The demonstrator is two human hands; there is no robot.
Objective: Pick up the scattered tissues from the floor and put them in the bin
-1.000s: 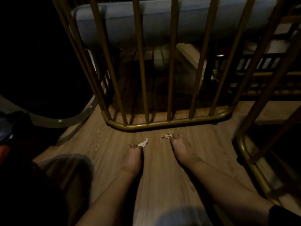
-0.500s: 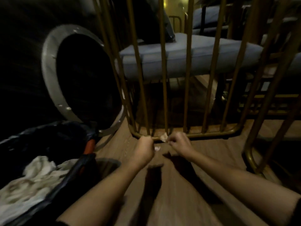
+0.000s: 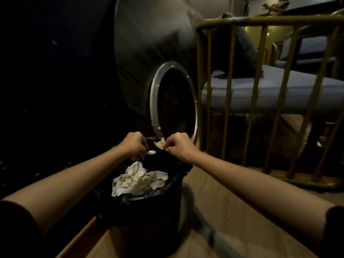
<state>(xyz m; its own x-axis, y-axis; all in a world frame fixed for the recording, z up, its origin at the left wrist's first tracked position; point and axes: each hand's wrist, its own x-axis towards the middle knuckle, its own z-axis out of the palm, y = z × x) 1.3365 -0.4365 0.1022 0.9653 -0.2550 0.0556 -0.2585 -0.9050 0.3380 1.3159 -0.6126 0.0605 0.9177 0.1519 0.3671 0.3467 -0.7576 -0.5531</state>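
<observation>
We are standing on dim wood flooring point(image 3: 214, 207); our left hand point(image 3: 133, 145) and right hand point(image 3: 178, 146) are each pinching a tissue scrap point(image 3: 151, 152) above the bin point(image 3: 149, 216); gold railing point(image 3: 264, 101) is standing right of it.

A wood-grain plank floor point(image 3: 219, 207) carries a dark woven bin point(image 3: 149, 220) lined with a black bag and holding crumpled tissues point(image 3: 138, 180). The brass-coloured barred chair frame point(image 3: 316, 183) stands on it, right of the bin.
</observation>
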